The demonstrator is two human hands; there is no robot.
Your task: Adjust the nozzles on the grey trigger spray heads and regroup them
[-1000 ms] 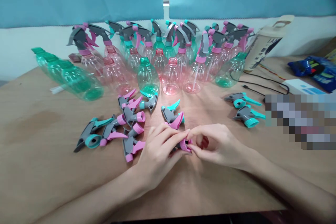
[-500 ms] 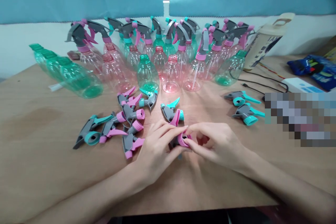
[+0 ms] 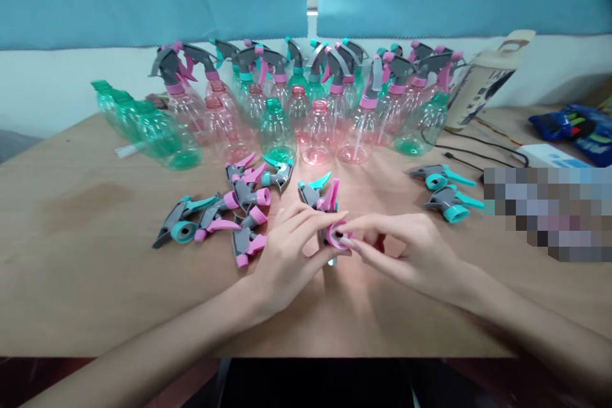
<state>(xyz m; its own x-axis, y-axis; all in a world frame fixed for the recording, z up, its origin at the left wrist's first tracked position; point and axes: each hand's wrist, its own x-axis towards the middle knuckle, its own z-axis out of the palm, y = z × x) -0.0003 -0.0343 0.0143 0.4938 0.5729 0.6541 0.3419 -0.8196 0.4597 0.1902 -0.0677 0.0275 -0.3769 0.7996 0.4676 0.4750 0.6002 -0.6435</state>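
Note:
Between my hands is a pink-and-grey trigger spray head (image 3: pixel 331 237), its round pink collar facing right toward me. My left hand (image 3: pixel 287 254) wraps round it from the left, with fingers above and thumb below. My right hand (image 3: pixel 411 248) is closed in a pinch, its thumb and fingertips at the collar's dark opening. Whether a small part sits between those fingertips is hidden. A teal-and-grey spray head (image 3: pixel 313 191) lies just behind. To the left is a loose pile of pink and teal spray heads (image 3: pixel 246 194); two teal ones (image 3: pixel 447 203) lie at the right.
Pink and green clear bottles (image 3: pixel 318 134) stand in rows at the back, many fitted with spray heads. Green bottles (image 3: pixel 165 134) cluster at the left. Behind the right side are a tall cream bottle (image 3: pixel 482 86), black cables (image 3: pixel 473 159) and a blue packet (image 3: pixel 574 131).
The collar has turned to show more of its opening, and my right fingertips have shifted at its rim. The camera view has tilted, showing more of the table's front edge.

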